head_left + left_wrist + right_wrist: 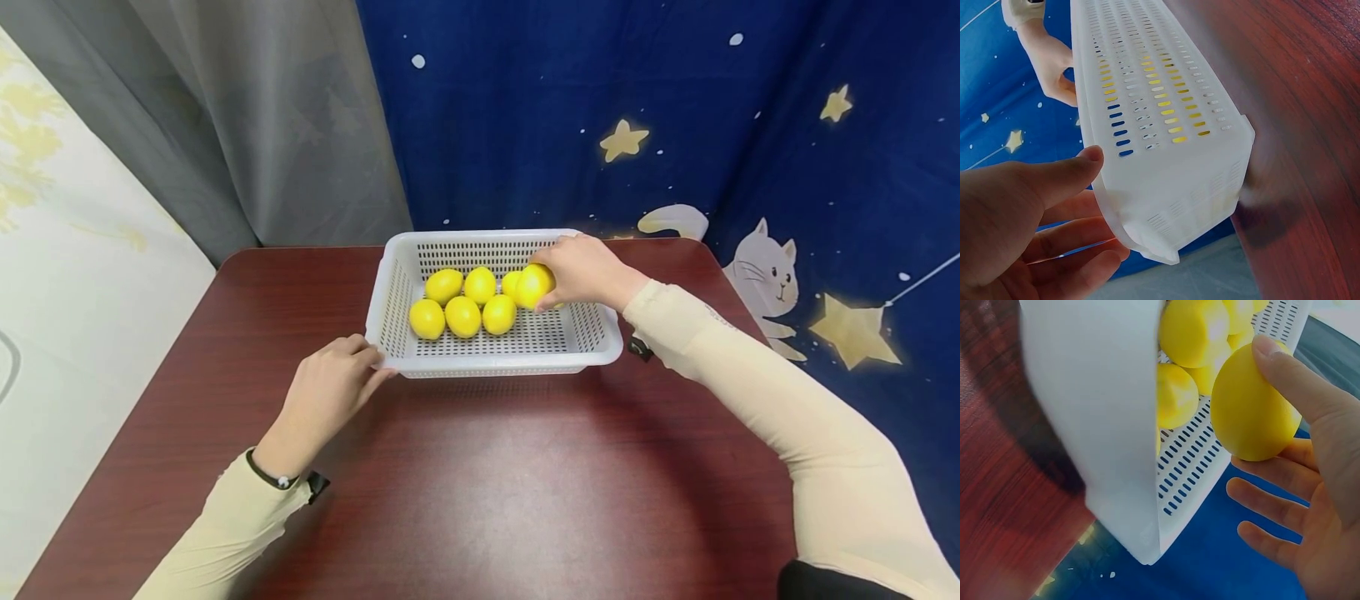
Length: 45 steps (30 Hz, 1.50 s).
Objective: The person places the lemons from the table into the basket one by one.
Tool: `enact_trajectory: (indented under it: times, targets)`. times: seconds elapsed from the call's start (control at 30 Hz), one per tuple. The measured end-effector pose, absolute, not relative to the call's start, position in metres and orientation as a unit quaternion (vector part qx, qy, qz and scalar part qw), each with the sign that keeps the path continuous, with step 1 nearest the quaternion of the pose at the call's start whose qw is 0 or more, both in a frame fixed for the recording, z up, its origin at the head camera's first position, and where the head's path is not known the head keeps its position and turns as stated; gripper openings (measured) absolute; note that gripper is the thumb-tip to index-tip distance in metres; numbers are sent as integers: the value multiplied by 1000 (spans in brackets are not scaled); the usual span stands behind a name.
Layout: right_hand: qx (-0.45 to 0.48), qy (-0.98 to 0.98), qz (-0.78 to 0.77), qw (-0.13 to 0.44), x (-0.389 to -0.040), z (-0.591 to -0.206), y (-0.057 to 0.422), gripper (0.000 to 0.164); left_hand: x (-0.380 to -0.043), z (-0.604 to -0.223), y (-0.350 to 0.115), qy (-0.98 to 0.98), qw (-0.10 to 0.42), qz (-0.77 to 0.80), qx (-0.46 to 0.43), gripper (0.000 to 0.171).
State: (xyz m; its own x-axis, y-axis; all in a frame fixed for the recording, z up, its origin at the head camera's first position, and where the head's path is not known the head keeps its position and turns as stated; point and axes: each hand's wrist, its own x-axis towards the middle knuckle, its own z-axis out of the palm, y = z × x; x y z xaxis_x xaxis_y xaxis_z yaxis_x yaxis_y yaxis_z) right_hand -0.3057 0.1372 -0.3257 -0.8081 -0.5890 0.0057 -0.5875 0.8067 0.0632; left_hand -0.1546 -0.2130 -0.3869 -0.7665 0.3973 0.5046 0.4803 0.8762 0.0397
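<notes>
A white plastic basket (pixel 495 362) with slotted walls stands on the table, with several yellow lemons (pixel 462 317) in its left and middle part. With thumb and fingertips my right hand (pixel 585 271) pinches one lemon (pixel 1254 406), held above the right part of the basket. In the right wrist view its other fingers spread loosely below that lemon. My left hand (pixel 322 392) holds the basket's near left corner. The left wrist view shows the thumb (pixel 1088 164) on the rim's near side and the fingers around the end. One lemon is partly hidden behind the held one.
The dark red wooden table (pixel 480 483) extends towards me from the basket. Behind its far edge hang a grey curtain (pixel 300 125) and a blue curtain (pixel 540 108) with stars. A white patterned surface (pixel 67 250) lies at the left.
</notes>
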Motion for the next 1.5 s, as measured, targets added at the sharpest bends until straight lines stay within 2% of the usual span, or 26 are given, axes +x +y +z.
enact_trajectory:
  times: [0.7, 1.5]
  targets:
    - [312, -950, -14, -32, -328, -318, 117, 72, -155, -387, -213, -936, 251, -81, -234, 24]
    - [324, -945, 1, -43, -357, -322, 93, 69, -155, -387, -213, -935, 253, -83, -235, 22]
